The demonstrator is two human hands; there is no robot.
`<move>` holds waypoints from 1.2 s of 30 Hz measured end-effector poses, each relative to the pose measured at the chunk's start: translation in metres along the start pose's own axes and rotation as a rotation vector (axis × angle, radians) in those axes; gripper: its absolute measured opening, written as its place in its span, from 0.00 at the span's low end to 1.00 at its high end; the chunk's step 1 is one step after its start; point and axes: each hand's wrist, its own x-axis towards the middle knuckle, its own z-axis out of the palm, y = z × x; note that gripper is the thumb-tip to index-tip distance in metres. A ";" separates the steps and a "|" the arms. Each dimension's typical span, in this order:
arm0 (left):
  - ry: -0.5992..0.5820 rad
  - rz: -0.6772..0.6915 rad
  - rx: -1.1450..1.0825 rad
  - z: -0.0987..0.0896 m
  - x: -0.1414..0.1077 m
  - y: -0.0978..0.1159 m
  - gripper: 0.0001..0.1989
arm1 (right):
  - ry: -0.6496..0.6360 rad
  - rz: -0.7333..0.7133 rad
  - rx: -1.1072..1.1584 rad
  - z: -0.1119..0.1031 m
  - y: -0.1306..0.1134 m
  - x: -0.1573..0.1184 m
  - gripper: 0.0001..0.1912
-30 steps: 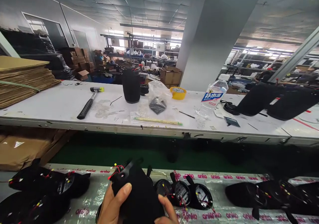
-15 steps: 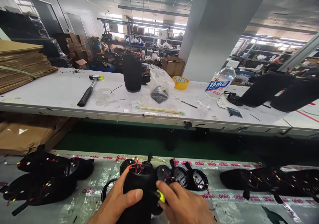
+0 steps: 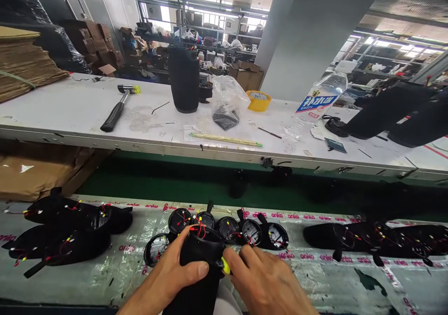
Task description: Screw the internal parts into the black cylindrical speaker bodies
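Observation:
A black cylindrical speaker housing stands tilted in front of me, its open top showing red wires. My left hand is wrapped round its left side, the thumb lying across the front. My right hand is closed on a small tool with a yellow-green handle, pressed to the housing's right side just below the rim. The tool's tip is hidden, so its kind does not show. Just beyond the housing sit several round black open-ended housings with wires inside.
More black housings lie to the left and right on the plastic-covered surface. A white bench beyond carries a rubber mallet, an upright black cylinder, a plastic bag, yellow tape and a bottle.
The view has tipped downward and the scene sits higher. The housing's open top now tilts more toward me. My right hand, still gripping the yellow-green tool, stays at its right side.

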 end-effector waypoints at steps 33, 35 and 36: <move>-0.025 -0.059 0.262 0.006 0.000 0.000 0.39 | -0.074 -0.069 -0.256 -0.015 0.001 -0.009 0.23; 0.021 -0.074 0.320 0.010 -0.002 0.003 0.39 | -0.088 -0.075 -0.284 -0.018 -0.001 -0.007 0.22; 0.035 -0.081 0.342 0.012 -0.003 0.005 0.39 | -0.096 -0.092 -0.286 -0.019 -0.002 -0.007 0.21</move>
